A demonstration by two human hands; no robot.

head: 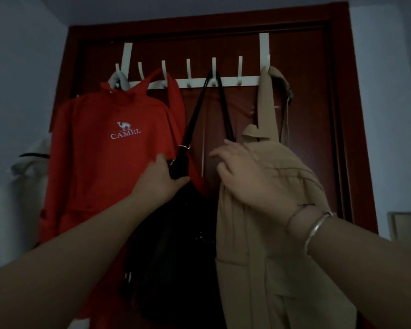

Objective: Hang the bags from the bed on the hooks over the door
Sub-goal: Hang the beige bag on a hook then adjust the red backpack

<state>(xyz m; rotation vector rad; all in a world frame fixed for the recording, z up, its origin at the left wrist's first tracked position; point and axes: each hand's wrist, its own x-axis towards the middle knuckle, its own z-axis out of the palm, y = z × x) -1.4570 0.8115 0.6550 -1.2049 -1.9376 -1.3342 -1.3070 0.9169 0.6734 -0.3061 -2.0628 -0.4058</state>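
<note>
My black bag (176, 245) hangs against the door (306, 115), its two straps (197, 110) running up to one hook (214, 70) of the white rack (228, 80), the third hook in from the rack's right end. The body sags between the red hoodie (100, 162) on the rack's left side and the tan coat (271, 233) that drops from the right end.

My left hand (161, 179) is at the bag's top corner, just under the metal ring (184, 147) where a strap joins; thumb and fingers are curled around that corner in a loose hold, not a tight fist. My right hand (249, 172) is open, fingers spread and slightly bent, lying flat on the coat and gripping nothing (it seems to be pushing the cloth aside so the bag has room).

The bag looks soft and slouchy, with a slight sheen like leather or something made to pass for it, so I expect it to fold rather than keep its shape, and to feel fairly heavy for its size. The straps are thin and smooth and could slip off a short hook if both are not seated. I would lift it by the straps close to the ring, or support it from under the top corner, never by the limp body. The bed is out of view, so I cannot tell whether more bags wait there.
</note>
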